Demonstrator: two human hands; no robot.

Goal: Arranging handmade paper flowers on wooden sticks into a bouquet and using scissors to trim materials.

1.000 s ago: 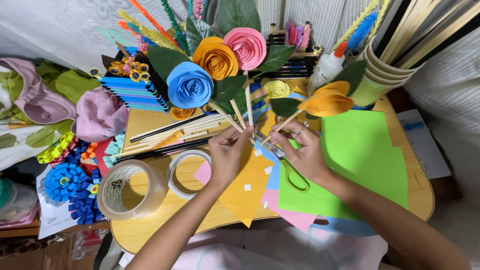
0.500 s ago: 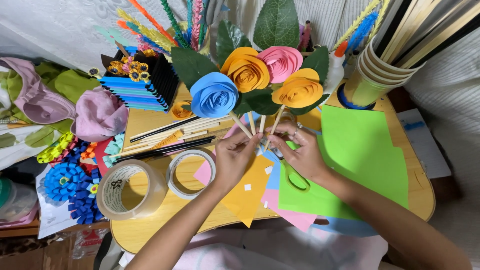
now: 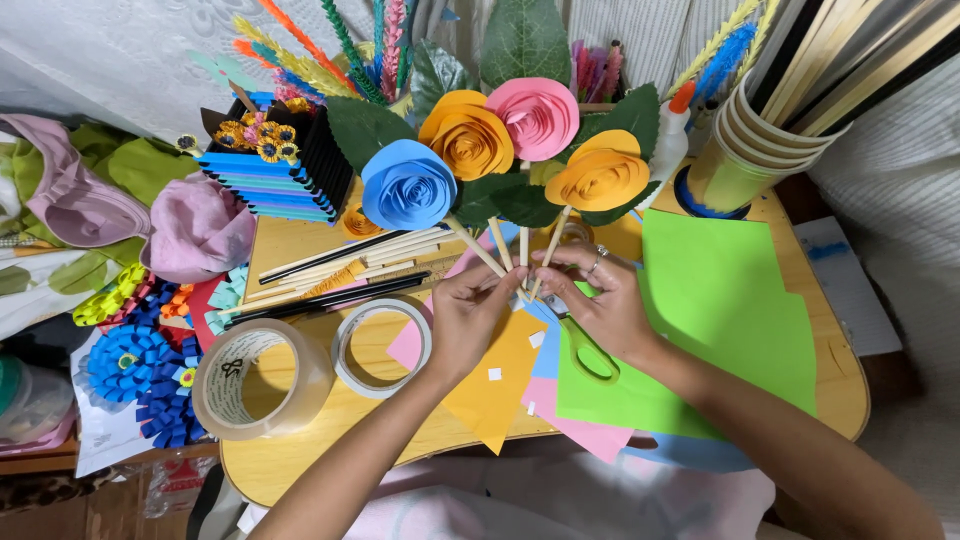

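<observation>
Both my hands hold a bunch of paper roses on thin wooden sticks above the small table (image 3: 300,455). My left hand (image 3: 468,318) grips the stick ends from the left. My right hand (image 3: 598,300), with a ring on one finger, pinches them from the right. The blooms fan out above my hands: a blue rose (image 3: 408,185), an orange rose (image 3: 466,134), a pink rose (image 3: 539,117) and a yellow-orange rose (image 3: 599,171), with dark green leaves (image 3: 523,40) behind them. Green-handled scissors (image 3: 590,355) lie under my right hand.
Sheets of green paper (image 3: 725,300), orange paper (image 3: 500,390) and pink paper lie on the table. A large tape roll (image 3: 262,382) and a smaller tape roll (image 3: 378,350) sit at left, with sticks and pencils behind. Stacked cups (image 3: 752,140) hold long sticks at right.
The yellow-orange rose has been brought in from the right and joined to the other three. The whole bunch now stands closer together and more upright in both hands.
</observation>
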